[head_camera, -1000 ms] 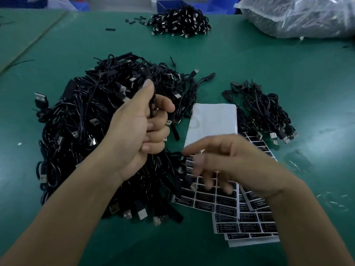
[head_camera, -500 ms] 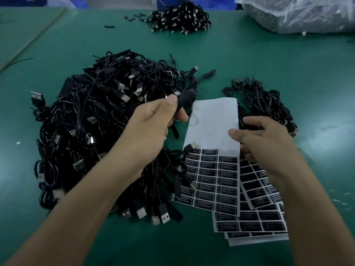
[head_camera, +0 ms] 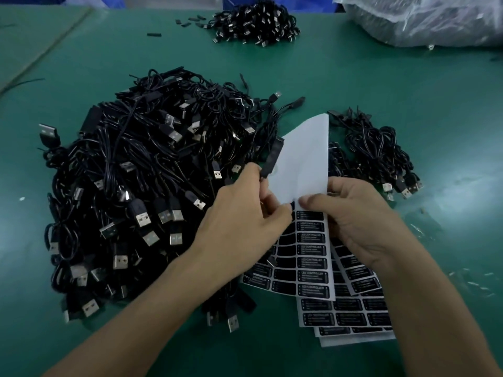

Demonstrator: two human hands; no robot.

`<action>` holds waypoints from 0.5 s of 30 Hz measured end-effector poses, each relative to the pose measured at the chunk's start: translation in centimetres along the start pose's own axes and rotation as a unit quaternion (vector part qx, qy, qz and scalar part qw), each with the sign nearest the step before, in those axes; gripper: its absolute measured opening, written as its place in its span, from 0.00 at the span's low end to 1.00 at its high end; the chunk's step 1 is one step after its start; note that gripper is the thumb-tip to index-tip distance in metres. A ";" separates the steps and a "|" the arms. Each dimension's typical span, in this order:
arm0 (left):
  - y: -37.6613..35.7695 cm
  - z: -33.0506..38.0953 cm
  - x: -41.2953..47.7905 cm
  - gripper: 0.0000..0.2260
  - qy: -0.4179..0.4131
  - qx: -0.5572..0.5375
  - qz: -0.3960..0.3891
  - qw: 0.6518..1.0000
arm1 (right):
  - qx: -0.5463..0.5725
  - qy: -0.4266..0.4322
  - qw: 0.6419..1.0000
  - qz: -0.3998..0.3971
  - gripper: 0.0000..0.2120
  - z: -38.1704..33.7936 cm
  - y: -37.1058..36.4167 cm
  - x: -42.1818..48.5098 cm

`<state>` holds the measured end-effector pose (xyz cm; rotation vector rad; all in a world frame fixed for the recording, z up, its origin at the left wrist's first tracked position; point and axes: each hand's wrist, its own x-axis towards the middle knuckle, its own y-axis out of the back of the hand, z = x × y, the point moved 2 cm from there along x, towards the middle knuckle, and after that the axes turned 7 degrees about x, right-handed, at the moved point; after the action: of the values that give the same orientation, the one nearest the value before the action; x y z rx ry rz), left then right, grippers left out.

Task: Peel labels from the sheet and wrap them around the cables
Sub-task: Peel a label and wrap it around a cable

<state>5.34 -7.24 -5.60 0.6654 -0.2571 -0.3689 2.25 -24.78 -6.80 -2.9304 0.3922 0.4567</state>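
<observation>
1. Two bare forearms enter from the bottom edge and meet at frame centre over the green table [head_camera: 408,104].
2. The left hand [head_camera: 245,221] has its fingers curled, gripping one held cable [head_camera: 270,159] whose black inline block stands up out of the fist. Its thumb and forefinger tips are closed together at the left edge of the top label sheet [head_camera: 302,159], by the first row of labels. Whether a label sits between them cannot be told.
3. The right hand [head_camera: 362,221] pinches that sheet, thumb pressed on its front and fingers curled behind. The sheet's blank white upper half stands lifted.
4. At least three more label sheets [head_camera: 353,319] lie fanned beneath, lower right of centre.
5. Three cable heaps lie on the table: a large pile [head_camera: 149,186] centre left, a small pile [head_camera: 381,153] right of centre, and a far pile [head_camera: 255,20] top centre.
6. One clear plastic bag [head_camera: 422,20] fills the upper right corner.
</observation>
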 end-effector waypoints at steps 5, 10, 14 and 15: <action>0.0 -0.2 0.3 0.19 0.015 -0.033 -0.004 0.999 | 0.021 -0.005 1.000 -0.010 0.09 0.1 -0.4 0.1; -0.2 -0.3 0.3 0.18 0.028 -0.018 0.008 0.999 | 0.017 -0.001 1.000 -0.020 0.13 0.1 -0.6 0.0; -0.2 -0.4 0.3 0.21 0.030 -0.032 0.015 0.999 | 0.015 -0.006 1.000 -0.021 0.13 0.0 -0.6 -0.2; -0.2 -0.4 0.3 0.21 0.032 -0.032 0.014 0.999 | 0.015 -0.008 1.000 -0.024 0.13 0.0 -0.6 -0.2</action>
<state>5.72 -7.29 -6.05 0.6093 -0.1934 -0.3283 2.22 -24.13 -6.64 -2.8977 0.3243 0.4636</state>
